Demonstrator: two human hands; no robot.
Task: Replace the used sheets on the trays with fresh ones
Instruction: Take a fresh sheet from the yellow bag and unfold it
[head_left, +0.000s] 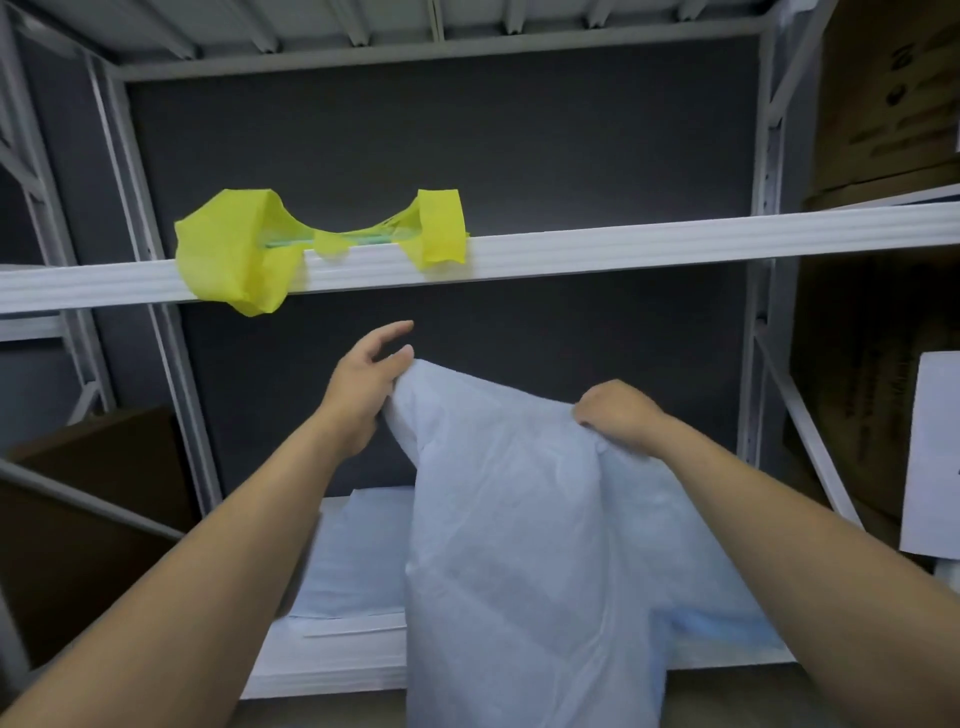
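The left hand pinches one upper corner of a pale blue sheet, and the right hand grips its top edge. Crumpled yellow material drapes over the white shelf beam above.

Cardboard box print, blurred, unreadable

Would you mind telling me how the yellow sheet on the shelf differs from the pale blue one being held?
The yellow sheet is bright, crumpled and draped over the shelf edge, untouched; the pale blue sheet is smoother, larger and hangs from the left hand and right hand. Both look thin and limp.
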